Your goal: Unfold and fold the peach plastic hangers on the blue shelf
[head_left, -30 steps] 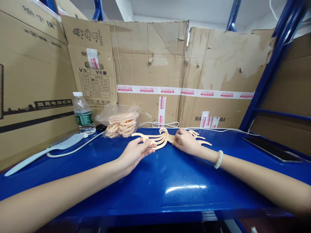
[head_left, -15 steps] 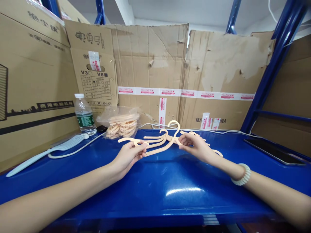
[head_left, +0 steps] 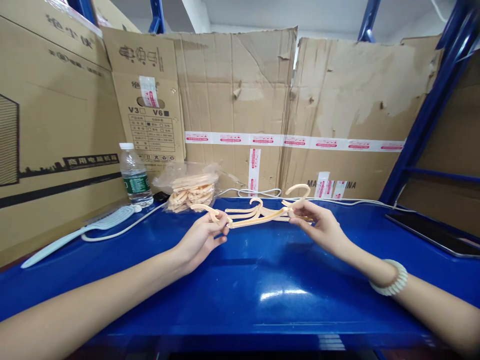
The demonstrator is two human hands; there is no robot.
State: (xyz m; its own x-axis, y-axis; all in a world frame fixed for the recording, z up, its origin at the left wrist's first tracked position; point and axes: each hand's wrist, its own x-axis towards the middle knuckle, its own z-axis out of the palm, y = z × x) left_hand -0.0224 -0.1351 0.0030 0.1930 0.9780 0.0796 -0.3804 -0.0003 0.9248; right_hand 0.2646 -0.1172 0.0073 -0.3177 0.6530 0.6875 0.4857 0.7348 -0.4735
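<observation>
Left hand (head_left: 202,232) and right hand (head_left: 320,227) pinched curved cream plastic hanger pieces (head_left: 258,220); likely light, stiff, best held beside their hooks (head_left: 300,186).

1. On the surface (head_left: 240,295) lies the bag of hangers (head_left: 193,192).
2. Left of the bag: bottle (head_left: 137,182), hairbrush (head_left: 107,219).
3. Right of the bag: loose hangers (head_left: 259,209), held hanger (head_left: 258,221); farther right, tablet (head_left: 431,233).
4. Behind the bag: cardboard panels (head_left: 232,110).

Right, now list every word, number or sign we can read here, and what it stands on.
"V3": back-left cardboard
"V6": same cardboard
"商用电脑机箱": left box
"MA…INA": right cardboard, partly hidden by tape
Too small or blurred: tape print, bottle label, left box's other characters, back-left cardboard's table and signs.
</observation>
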